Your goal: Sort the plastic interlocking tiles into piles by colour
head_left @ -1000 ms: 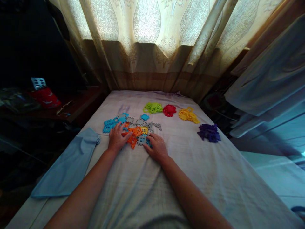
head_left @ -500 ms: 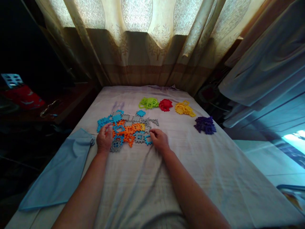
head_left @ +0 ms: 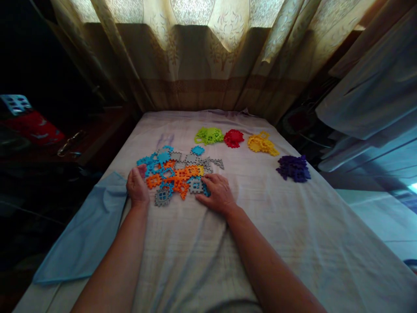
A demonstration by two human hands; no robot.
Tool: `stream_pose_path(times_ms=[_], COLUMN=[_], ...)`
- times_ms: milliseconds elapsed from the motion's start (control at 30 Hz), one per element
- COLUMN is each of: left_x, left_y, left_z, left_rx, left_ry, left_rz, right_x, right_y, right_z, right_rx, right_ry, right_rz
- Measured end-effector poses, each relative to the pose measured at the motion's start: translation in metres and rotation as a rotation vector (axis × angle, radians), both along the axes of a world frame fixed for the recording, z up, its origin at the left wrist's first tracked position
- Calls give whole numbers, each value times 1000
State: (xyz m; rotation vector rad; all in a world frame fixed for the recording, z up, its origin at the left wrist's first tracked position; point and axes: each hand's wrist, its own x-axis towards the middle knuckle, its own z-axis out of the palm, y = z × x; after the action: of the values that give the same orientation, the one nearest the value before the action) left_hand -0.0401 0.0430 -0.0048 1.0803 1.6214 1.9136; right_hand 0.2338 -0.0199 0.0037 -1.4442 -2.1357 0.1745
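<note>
A mixed heap of flat plastic puzzle tiles [head_left: 177, 173] in orange, blue, grey and yellow lies spread on a bed sheet [head_left: 208, 243]. My left hand [head_left: 137, 188] rests at the heap's left edge, fingers curled beside the blue tiles. My right hand [head_left: 217, 192] lies flat at the heap's right front, fingertips touching a grey and blue tile [head_left: 197, 186]. Neither hand visibly lifts a tile. Further back sit sorted piles: green tiles [head_left: 209, 135], red tiles [head_left: 233, 138], yellow tiles [head_left: 262, 144] and purple tiles [head_left: 293, 168].
A light blue cloth [head_left: 86, 232] lies along the bed's left edge. Curtains [head_left: 202, 56] hang behind the bed. A dark side table [head_left: 81, 145] with a red object [head_left: 34, 130] stands at the left. More fabric [head_left: 368, 108] hangs at the right.
My left hand slid from the middle of the heap out to its left edge. The tiles spread out, exposing more orange ones. My right hand stayed at the right front.
</note>
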Motion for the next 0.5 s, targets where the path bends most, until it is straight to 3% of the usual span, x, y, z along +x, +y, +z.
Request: stream_pose_path(times_ms=[333,400,500], left_x=[-1,-2,-3], left_y=[1,2,2], left_z=[-4,-5,-4], left_rx=[-58,-58,-56], left_ry=[67,67,28], left_rz=[-35,-38,-46], right_x=[1,5,19], right_y=[1,4,11], right_z=[-4,-7,-10], right_rx=[42,84,143], right_ry=[135,166,194], right_rz=[-6,-73,-291])
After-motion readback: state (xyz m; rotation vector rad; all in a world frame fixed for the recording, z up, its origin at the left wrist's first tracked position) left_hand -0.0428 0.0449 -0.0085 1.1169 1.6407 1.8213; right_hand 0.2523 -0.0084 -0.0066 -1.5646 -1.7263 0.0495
